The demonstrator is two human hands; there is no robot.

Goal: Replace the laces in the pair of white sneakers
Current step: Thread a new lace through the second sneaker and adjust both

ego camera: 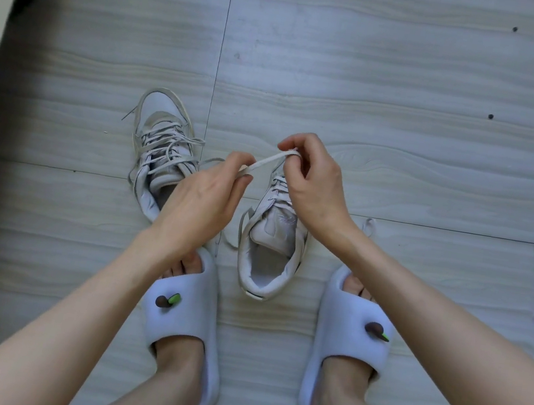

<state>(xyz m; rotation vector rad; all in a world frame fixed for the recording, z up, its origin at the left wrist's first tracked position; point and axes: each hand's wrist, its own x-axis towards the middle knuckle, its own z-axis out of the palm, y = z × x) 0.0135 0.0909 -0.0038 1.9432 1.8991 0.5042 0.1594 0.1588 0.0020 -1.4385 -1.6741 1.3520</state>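
The 2 white sneakers stand on the floor [380, 80] in front of the person's feet, which wear pale slides [185, 322]. The left sneaker [161, 138] lies a little further off, its lace loosened and straggling across the tongue and onto the floor. The right sneaker [268, 251] stands between the slides, heel toward the person, with lacing visible only in the eyelets nearest the toe.

A flat white lace [266, 161] is stretched between the hands above the right sneaker. The left hand [203, 203] pinches one part of it between thumb and fingertips; the right hand [313, 181] has its fingers curled around the other part, just over the upper eyelets.

The step in hand looks like working a lace on the right sneaker; whether it is coming out or going in cannot be told. The next move probably calls for finding the lace tip, keeping the flat band untwisted, and feeding it cleanly through a single eyelet while the other hand keeps the slack taut.
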